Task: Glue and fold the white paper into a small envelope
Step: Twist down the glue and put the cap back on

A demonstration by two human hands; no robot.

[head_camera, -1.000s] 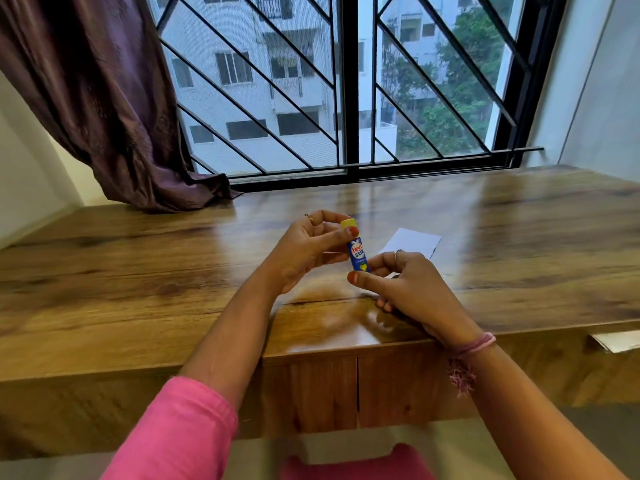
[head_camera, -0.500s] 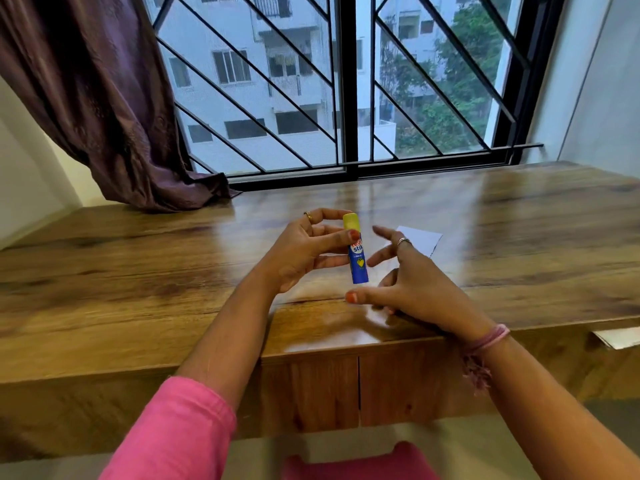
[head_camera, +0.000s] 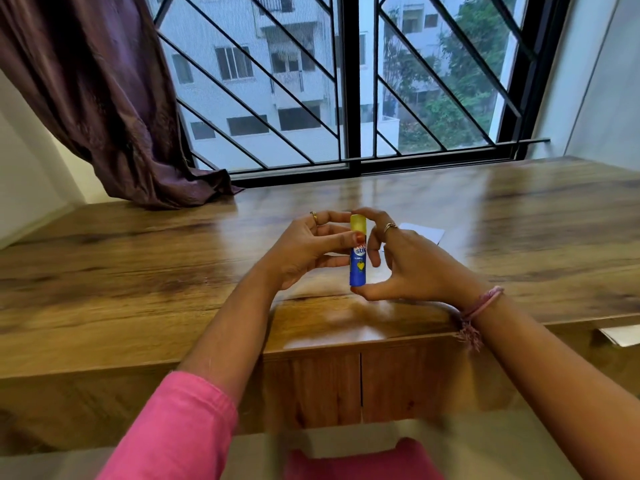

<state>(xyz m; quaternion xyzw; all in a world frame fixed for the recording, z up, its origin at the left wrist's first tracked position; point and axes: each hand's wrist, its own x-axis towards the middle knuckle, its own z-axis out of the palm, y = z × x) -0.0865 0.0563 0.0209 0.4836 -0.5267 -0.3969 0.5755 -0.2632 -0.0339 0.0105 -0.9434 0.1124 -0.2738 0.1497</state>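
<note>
A blue glue stick [head_camera: 357, 261] with a yellow cap stands upright in the air above the wooden table [head_camera: 138, 271]. My left hand [head_camera: 308, 247] grips its barrel, thumb across the label. My right hand [head_camera: 412, 265] is curled round the stick: its fingers reach over the yellow cap and its thumb lies under the base. The white paper [head_camera: 426, 233] lies flat on the table just behind my right hand, mostly hidden by it.
A purple curtain [head_camera: 104, 98] hangs at the back left, its end resting on the table. A barred window [head_camera: 346, 81] runs along the far edge. A white paper scrap [head_camera: 620, 336] pokes out under the table's front edge at right.
My right hand has lifted from beside the stick's base, opened, and now closes over the yellow cap. The stick has risen slightly and stands more upright in my left hand.
</note>
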